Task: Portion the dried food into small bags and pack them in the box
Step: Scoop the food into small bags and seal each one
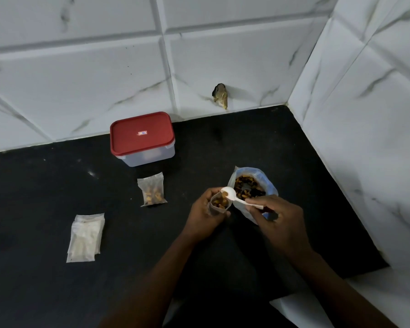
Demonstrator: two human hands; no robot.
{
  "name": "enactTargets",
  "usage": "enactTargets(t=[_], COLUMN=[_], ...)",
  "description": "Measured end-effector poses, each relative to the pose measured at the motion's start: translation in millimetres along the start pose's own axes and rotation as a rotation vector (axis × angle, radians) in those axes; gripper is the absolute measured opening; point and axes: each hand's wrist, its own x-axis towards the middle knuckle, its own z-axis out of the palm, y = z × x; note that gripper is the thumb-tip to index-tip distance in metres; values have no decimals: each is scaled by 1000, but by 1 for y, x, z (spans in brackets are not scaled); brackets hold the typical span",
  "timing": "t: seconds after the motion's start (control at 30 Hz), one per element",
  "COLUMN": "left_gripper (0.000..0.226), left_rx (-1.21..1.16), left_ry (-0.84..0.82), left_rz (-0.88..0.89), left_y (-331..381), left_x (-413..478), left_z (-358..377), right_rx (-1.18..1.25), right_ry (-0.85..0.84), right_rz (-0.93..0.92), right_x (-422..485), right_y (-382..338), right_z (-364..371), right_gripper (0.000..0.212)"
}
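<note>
My left hand [202,215] grips a small clear bag [219,203] upright, its mouth open and partly filled with brown dried food. My right hand [278,222] pinches the handle of a white plastic spoon [232,195], whose bowl tips over the small bag's mouth. Just behind the spoon stands a large open plastic bag of dried food [252,185]. One filled small bag [153,190] lies on the black counter to the left. A stack of empty small bags [85,236] lies farther left. The clear box with a red lid [142,138] stands closed by the back wall.
The black counter [45,185] meets white marble-tiled walls at the back and right, forming a corner. A chipped hole [220,95] shows in the back wall tile. A white edge [317,311] cuts the counter at the lower right.
</note>
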Motion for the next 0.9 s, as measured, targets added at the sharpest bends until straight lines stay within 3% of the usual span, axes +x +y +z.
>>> enactTargets(t=[0.17,0.3,0.5,0.63,0.9], left_gripper=[60,62,74,63,57], left_rx=[-20,20,95,142,153], left_ry=[36,33,44,32,22], left_rz=[23,15,-40,-63,-118], left_y=[0,-6,-15,-21,-25], left_x=[-2,-6,-11,-13,-9], left_z=[1,0,-5,-7,-4], right_rx=[441,648,634,494,47], right_ry=[-7,-7,105,152,89], right_rz=[503,650,692,671,411], right_x=[1,3,7,18,40], right_y=[3,8,25,39,50], right_z=[6,4,3,-3,-5], right_gripper=[23,26,24,20,31])
